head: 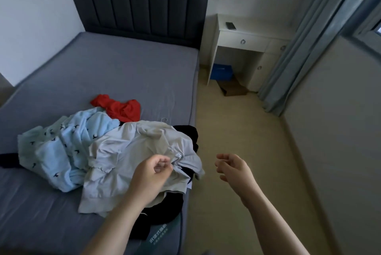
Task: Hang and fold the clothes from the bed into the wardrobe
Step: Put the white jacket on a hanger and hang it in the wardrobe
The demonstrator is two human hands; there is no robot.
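At the bed (103, 69), our left hand (151, 170) pinches the pale grey shirt (127, 151) atop the clothes pile (68, 147), seemingly to lift it free; our right hand (233, 167) hovers loose-fingered, empty, ready to help.

A pile of clothes (82, 141) covers the near part of the bed (123, 69), with a grey shirt (134, 147) on top reaching the right edge. The sheet toward the headboard (144, 7) lies bare. Beside the bed, the strip of floor (237, 131) runs open up to a brown box (235, 89) and a blue box (222, 71) under the desk (247, 40), with the curtain (305, 48) to the right.
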